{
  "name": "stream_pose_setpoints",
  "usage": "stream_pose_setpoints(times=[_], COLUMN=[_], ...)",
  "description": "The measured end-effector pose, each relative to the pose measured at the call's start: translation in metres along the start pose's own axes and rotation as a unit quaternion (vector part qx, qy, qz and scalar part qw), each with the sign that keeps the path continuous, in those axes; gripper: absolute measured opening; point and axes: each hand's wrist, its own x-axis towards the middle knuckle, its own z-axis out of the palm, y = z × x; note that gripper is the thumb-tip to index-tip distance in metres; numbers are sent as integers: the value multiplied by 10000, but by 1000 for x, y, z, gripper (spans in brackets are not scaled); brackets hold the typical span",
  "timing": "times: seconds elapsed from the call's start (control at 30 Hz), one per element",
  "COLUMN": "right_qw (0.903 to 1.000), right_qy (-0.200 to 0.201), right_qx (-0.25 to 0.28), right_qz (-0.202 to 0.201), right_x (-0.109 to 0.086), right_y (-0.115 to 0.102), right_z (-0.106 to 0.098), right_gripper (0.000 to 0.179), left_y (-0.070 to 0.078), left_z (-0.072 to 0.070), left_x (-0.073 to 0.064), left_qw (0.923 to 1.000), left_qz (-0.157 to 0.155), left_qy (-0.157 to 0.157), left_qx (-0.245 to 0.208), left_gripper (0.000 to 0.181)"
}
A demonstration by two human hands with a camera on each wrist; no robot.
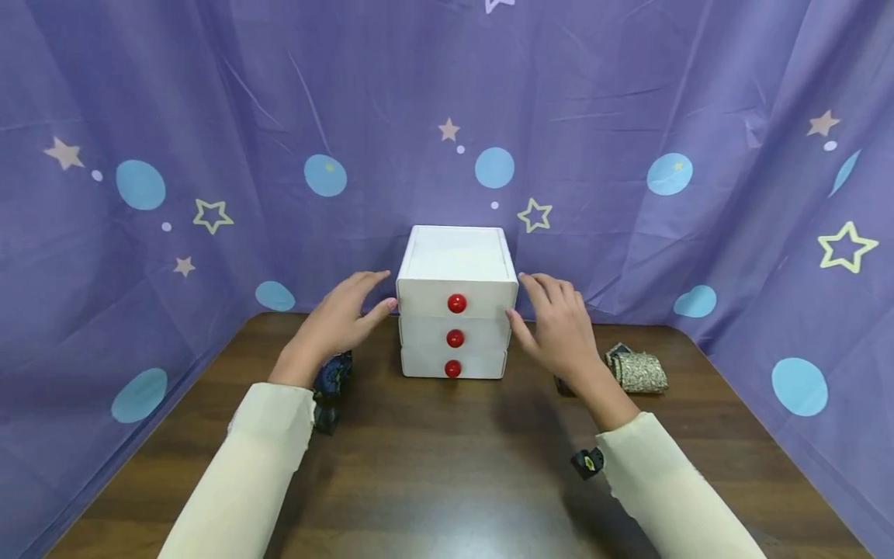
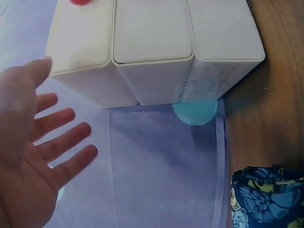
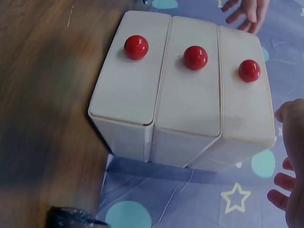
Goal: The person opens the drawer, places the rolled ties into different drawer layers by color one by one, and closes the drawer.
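A white box with three stacked drawers stands upright on the wooden table, every drawer closed. Each drawer has one round red knob, such as the top knob. My left hand is raised at the box's left side, fingers spread and thumb tip close to the top drawer's edge. On the opposite side, my right hand mirrors it, its thumb tip right at the top drawer's right edge. Neither hand holds anything. In the left wrist view the left palm faces the box's side with relaxed fingers.
A dark blue patterned folded cloth lies on the table left of the box, partly hidden behind the left wrist. To the right sits a glittery gold folded item, near the right forearm. A purple curtain with stars and dots hangs behind the table.
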Motion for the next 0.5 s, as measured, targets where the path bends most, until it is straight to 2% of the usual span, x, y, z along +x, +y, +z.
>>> stream_pose_setpoints(times=[0.13,0.27,0.5], right_qw=[9997,9994,9984], right_qy=[148,149,233], right_qx=[132,239,439], right_qz=[-164,-210,-256], right_x=[7,10,14], right_y=[-10,-18,-33], right_z=[5,11,24], right_gripper=[51,50,47], left_y=[-1,-1,-5], left_z=[0,3,17], left_x=[4,10,24], left_qw=[9989,9969,9896], left_qz=[-29,-34,253], left_qy=[374,584,867], left_qx=[-265,-533,-1121], left_gripper=[59,54,47])
